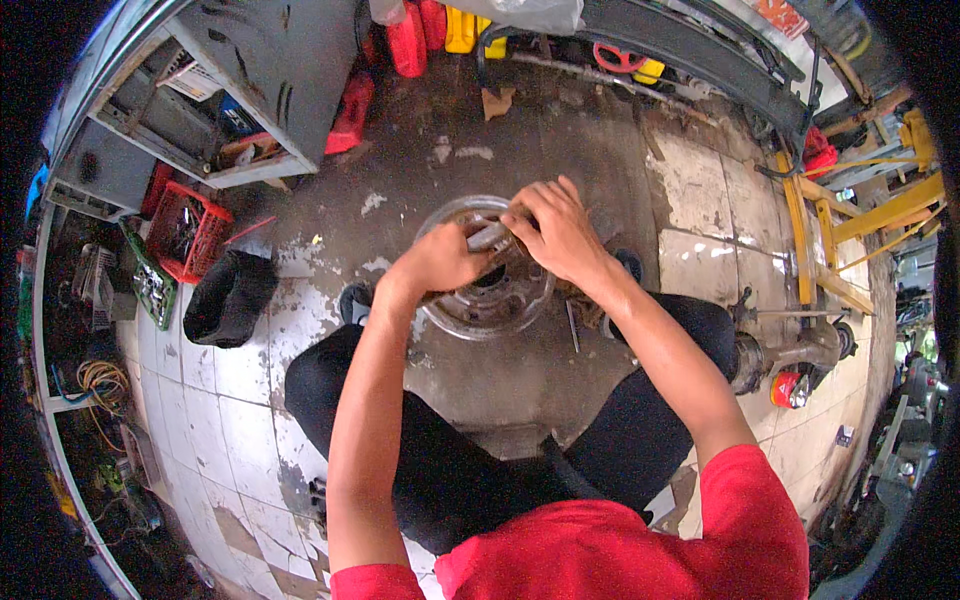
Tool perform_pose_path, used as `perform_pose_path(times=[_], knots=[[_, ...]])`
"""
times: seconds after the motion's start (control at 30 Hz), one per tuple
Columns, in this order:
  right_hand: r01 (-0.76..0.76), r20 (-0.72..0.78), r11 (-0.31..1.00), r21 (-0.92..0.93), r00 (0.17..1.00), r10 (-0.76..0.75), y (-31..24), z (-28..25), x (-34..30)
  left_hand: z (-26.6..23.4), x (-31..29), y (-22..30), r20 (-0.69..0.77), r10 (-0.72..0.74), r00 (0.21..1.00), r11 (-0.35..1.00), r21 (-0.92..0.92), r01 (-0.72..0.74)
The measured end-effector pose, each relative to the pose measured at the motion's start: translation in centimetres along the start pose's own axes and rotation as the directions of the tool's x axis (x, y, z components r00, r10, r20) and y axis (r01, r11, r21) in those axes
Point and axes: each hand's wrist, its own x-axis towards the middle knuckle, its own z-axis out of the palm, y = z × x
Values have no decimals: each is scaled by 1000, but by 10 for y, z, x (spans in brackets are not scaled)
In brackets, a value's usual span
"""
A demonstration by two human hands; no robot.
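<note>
The tiled floor (pixel 490 385) spreads under the wheel. One grey cabinet (pixel 270 70) stands to the wheel's far left, and one yellow frame (pixel 805 240) well to its right. The single metal wheel (pixel 520 295) lies flat on the floor, right below both hands; being round, it shows no long axis, and neither hand is clearly nearer. One red crate (pixel 212 250) sits well left of the wheel; one red can (pixel 785 390) well to its right, nearer the body. Of two hands, the left hand (pixel 450 258), over the wheel's left part, curls around a grey piece (pixel 487 237); the right hand (pixel 558 228), over its far right, bends its fingers toward that piece, but I cannot tell whether they pinch it. One thin rod (pixel 573 327) lies just right of the wheel.
</note>
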Motion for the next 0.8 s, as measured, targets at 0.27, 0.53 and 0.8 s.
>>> perform_pose_path(times=[0.27, 0.53, 0.8], knots=[[132, -127, 991, -14, 983, -132, 3, 7, 1, -4, -4, -5, 133, -125, 983, 989, 97, 112], [222, -81, 961, 165, 974, -211, -5, -4, 0, -5, -5, -2, 132, -132, 982, 991, 51, 127], [217, 37, 961, 170, 973, -226, 8, -22, 6, -13, 0, 13, 200, -226, 953, 965, 182, 191]])
